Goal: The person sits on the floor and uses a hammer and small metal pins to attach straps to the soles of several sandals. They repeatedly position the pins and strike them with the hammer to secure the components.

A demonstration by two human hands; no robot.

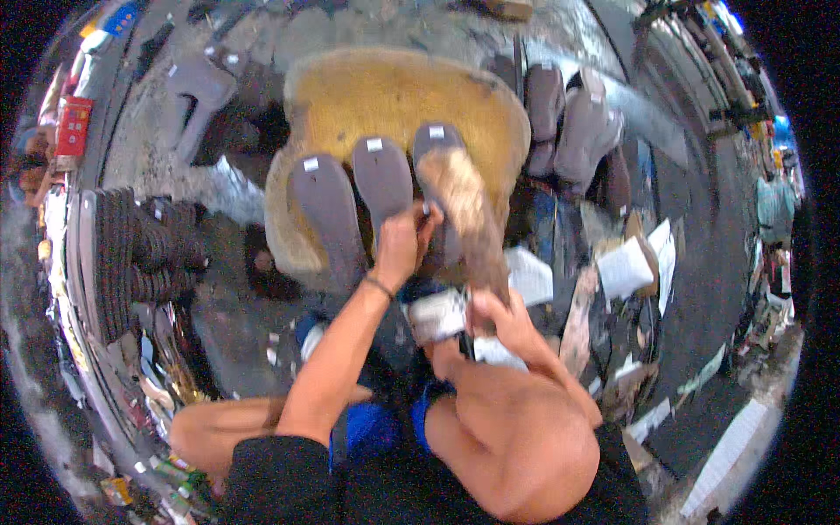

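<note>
My left hand [401,241] reaches forward and grips the near side of a tan shoe sole [464,214] that is held tilted above the work block. My right hand [499,315] clasps the lower end of the same sole. Two grey soles [328,210] [382,179] lie side by side on a large yellowish round block [394,92], and a third grey sole [435,138] shows behind the tan one. A thin dark band circles my left wrist. My bare knees and blue shorts fill the lower part of the view.
More grey soles [569,114] stand stacked at the block's right. A pile of dark ridged soles [140,254] lies at the left. White papers and scraps [626,267] litter the ground at the right. A small white container [437,315] sits near my right hand.
</note>
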